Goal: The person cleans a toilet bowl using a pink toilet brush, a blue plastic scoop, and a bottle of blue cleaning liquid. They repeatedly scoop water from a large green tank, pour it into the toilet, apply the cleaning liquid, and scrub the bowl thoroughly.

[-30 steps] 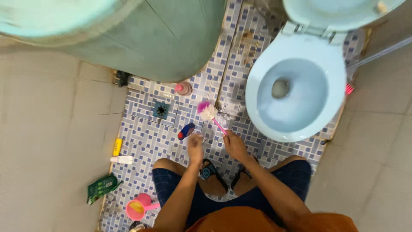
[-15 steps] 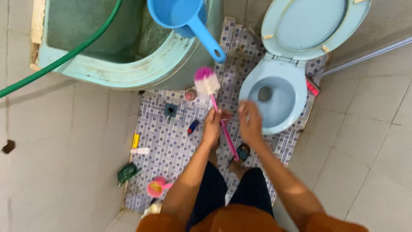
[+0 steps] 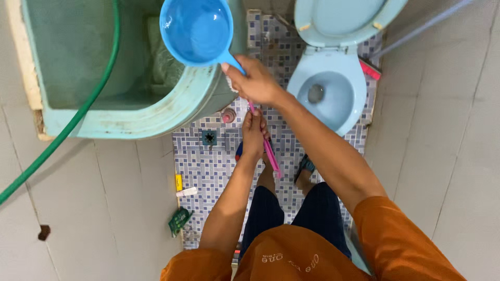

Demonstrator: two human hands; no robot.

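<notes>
Head view, looking down. You are extending your right hand [image 3: 255,80] toward the upper centre of the frame, fingers wrapped around the handle of the blue water dipper [image 3: 197,32], which is hanging over the rim of the green water tank [image 3: 130,117] at upper left. The dipper's bowl is facing the camera; whether it is holding water cannot be told. Your left hand [image 3: 253,132] is reaching forward at centre frame, closed around the pink toilet brush [image 3: 266,148], its handle slanting down to the right; the bristle head is hidden behind your right hand. A green hose [image 3: 67,127] is running into the tank. At upper right, the pale blue toilet [image 3: 328,99] is standing with its lid raised.
</notes>
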